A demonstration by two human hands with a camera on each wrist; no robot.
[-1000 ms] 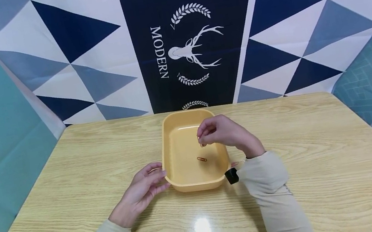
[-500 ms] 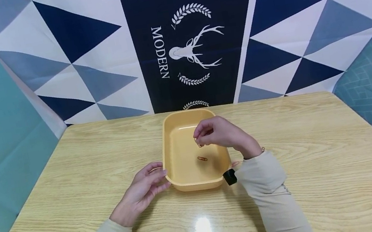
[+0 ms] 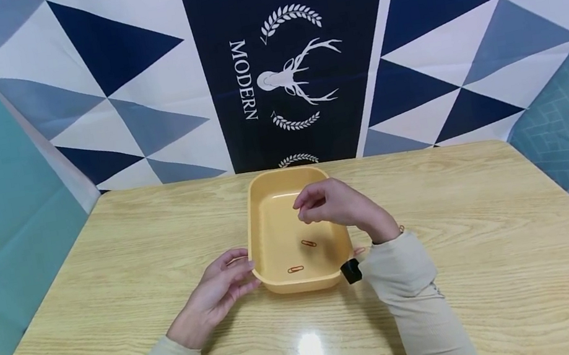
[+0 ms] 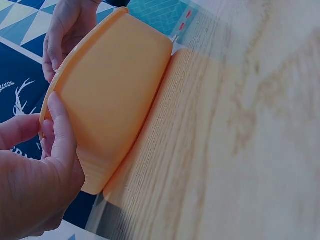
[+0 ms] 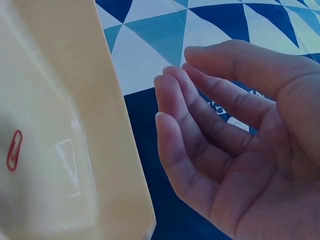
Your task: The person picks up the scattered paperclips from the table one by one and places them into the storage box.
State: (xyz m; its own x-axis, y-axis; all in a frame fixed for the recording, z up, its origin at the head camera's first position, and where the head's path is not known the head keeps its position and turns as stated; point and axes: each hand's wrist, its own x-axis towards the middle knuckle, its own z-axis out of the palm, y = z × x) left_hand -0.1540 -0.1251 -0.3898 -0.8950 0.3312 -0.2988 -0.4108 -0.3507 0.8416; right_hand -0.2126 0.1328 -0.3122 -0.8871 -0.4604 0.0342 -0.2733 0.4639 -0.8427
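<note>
In the head view a yellow plastic tray stands on the wooden table. My left hand pinches its left rim; the left wrist view shows the thumb and fingers at that rim. One orange-red paper clip lies near the middle of the tray floor, another paper clip nearer the front. Above the tray hovers my right hand, its fingers loosely bent. Nothing shows between those fingers in the right wrist view, where one red paper clip is visible inside the tray.
Right of the tray, partly hidden by the right wrist, lie a paper clip and another small clip on the table. A patterned cloth hangs behind the table's far edge.
The paper clip in my right fingers has been let go and now lies at the front of the tray floor. My right hand shifted slightly left; the left hand stayed at the rim.
</note>
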